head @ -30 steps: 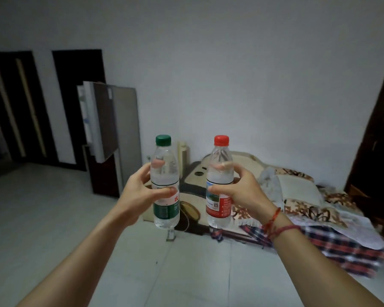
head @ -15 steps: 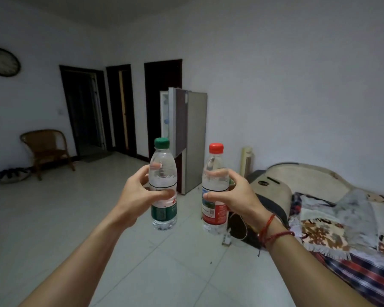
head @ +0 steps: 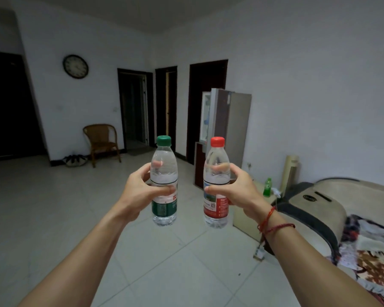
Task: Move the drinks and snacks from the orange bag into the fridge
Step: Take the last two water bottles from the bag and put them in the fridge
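My left hand (head: 140, 191) grips a clear water bottle with a green cap and green label (head: 164, 180), held upright at chest height. Beside it, my right hand (head: 237, 189) grips a clear water bottle with a red cap and red label (head: 216, 182), also upright. The fridge (head: 235, 127) stands against the far wall straight behind the bottles, its upper door (head: 208, 116) swung open toward the left. The orange bag is not in view.
A bed with patterned blankets (head: 341, 220) fills the right side. A small cabinet (head: 251, 209) with a green bottle (head: 267, 187) on it stands between bed and fridge. A wicker chair (head: 101, 140) and dark doorways (head: 135, 111) lie at the far left. Tiled floor stretches ahead.
The view has swung left: the fridge shifted from the left of the bottles to right behind them, and the bed slid toward the right edge. Both hands keep their bottles.
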The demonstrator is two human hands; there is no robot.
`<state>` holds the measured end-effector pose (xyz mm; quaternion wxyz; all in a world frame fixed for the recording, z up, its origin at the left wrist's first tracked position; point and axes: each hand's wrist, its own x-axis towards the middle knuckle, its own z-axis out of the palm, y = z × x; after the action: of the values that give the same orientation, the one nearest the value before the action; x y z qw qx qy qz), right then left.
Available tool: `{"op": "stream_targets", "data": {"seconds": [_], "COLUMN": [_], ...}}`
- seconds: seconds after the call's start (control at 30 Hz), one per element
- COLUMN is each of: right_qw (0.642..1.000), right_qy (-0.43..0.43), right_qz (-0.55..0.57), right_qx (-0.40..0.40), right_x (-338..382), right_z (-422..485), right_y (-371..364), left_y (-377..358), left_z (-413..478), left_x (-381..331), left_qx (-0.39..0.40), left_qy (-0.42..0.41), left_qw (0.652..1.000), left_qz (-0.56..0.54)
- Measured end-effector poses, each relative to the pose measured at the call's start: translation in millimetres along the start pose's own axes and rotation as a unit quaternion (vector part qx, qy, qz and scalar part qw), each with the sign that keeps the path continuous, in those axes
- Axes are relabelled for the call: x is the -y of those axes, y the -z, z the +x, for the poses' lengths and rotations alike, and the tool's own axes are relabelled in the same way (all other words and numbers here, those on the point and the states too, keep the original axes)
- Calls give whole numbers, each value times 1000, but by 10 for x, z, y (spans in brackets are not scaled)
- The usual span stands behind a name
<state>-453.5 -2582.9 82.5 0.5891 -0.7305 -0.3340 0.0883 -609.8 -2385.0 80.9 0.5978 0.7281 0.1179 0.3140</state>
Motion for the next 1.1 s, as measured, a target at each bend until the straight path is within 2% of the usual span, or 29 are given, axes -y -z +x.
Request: {"op": "stream_targets", "data": {"seconds": [0.6, 0.87, 1.1], "right_qw": [999, 999, 1000], "right_qy": [11, 4, 3], "right_qz": [-2, -6, -7], "right_qx": [47, 40, 29], "right_x": [-388, -826, -1076], "right_z": [928, 1955, 3364], "right_y": [-4, -262, -670], "left_y": [-205, -87, 239], "left_z": [702, 1655, 3070], "left_x": [359, 898, 1390], "left_qx": [-56, -54, -48], "left_qy": [-8, -1, 4], "left_qw": [998, 998, 999], "left_qz": [15, 18, 14]}}
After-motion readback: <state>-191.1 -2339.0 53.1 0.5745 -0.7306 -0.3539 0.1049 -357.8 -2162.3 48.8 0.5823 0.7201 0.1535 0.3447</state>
